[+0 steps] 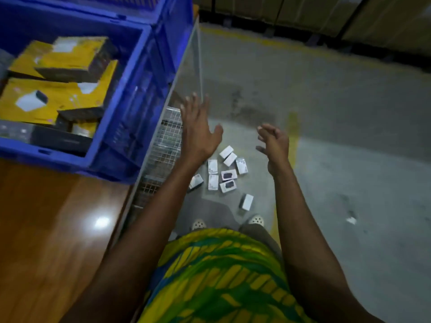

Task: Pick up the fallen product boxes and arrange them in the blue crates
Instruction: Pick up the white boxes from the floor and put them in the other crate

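The grey concrete floor fills the right half of the view, crossed by faded yellow lane markings. To the left stands a wooden counter with a wire-mesh side panel below its edge. On the counter sits a blue crate, open-topped, already loaded with yellow and dark cartons lying at mixed angles; a second blue crate stands behind it, contents not visible. The person stands at the counter's edge in a green and yellow patterned garment, both arms extended forward and down over the floor, evidently reaching toward the spill. The left hand is open, its fingers spread and empty. The right hand is also empty, its fingers loosely curled and parted, pinching nothing. Directly below and between the hands, the fallen product boxes lie scattered on the floor just in front of the person's light-coloured shoes, beside the mesh panel; most are white, two showing a dark printed panel, one lying apart nearer the right shoe. Printing on the boxes and carton labels is too small and blurred to read; no brand is identifiable. Judged status: none collected in hand yet.
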Demonstrator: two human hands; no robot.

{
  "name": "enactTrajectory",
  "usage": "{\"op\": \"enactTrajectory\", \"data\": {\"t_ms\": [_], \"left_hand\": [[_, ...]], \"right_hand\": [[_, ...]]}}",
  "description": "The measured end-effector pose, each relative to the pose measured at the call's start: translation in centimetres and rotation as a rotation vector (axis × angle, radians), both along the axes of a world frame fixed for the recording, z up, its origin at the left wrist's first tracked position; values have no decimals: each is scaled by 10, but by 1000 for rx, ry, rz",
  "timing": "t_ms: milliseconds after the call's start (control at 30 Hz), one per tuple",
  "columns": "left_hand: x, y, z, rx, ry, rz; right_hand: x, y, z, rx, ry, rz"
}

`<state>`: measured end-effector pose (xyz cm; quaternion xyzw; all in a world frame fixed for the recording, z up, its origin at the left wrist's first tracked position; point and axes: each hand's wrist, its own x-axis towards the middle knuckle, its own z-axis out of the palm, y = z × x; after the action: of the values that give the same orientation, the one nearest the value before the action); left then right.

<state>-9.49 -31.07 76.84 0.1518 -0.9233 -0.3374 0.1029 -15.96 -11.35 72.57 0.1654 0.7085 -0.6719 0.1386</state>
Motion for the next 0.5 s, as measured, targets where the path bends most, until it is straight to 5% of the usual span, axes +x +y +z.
{"op": "enactTrajectory", "data": {"t_ms": [167, 500], "left_hand": [[15, 38, -71, 274, -416, 100], [-24, 84, -121, 239, -456, 6]], "right_hand": [[1, 54, -25, 34, -82, -7], [-17, 89, -104, 85, -245, 75]]}}
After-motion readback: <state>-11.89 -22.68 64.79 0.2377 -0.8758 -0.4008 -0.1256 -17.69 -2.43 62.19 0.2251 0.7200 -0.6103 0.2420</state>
